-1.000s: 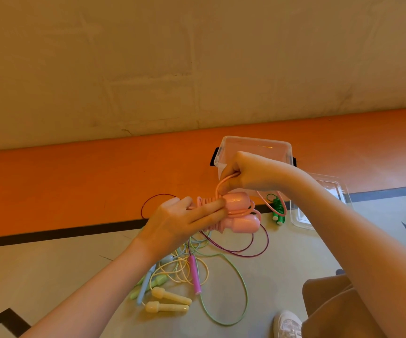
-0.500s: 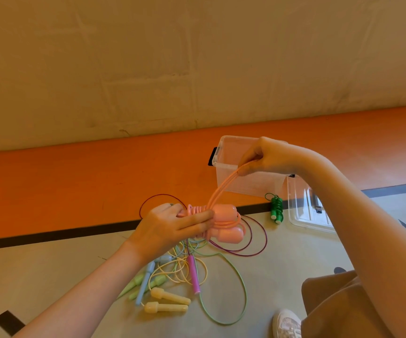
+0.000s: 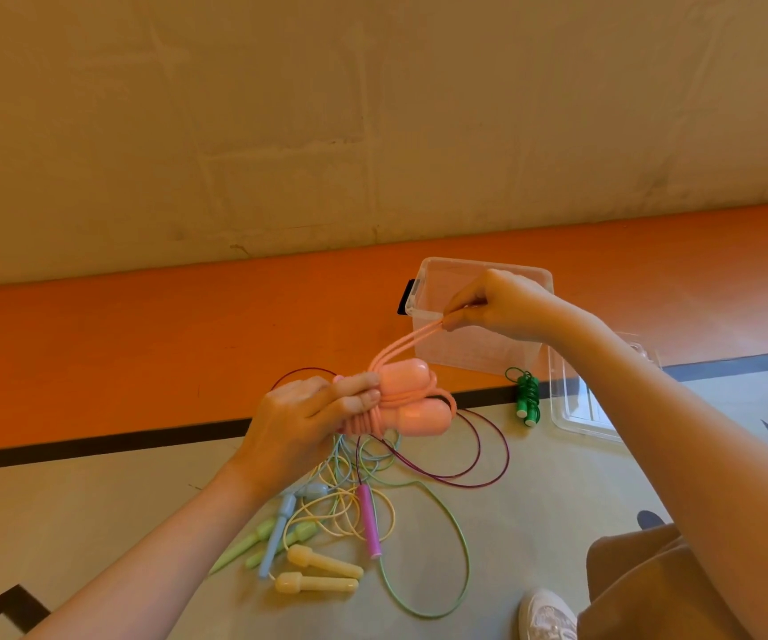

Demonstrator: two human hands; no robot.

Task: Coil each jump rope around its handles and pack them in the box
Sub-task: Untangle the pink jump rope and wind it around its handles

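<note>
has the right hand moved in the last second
Yes. The right hand has pulled the pink cord up and away from the handles, toward the clear box rim.

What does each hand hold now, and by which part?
The left hand grips the pink jump rope by its paired handles; the right hand pinches its loose cord.

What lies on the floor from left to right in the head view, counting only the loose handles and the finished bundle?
Light green handles → blue handle → cream handles → pink handle → coiled green jump rope → clear lid.
</note>
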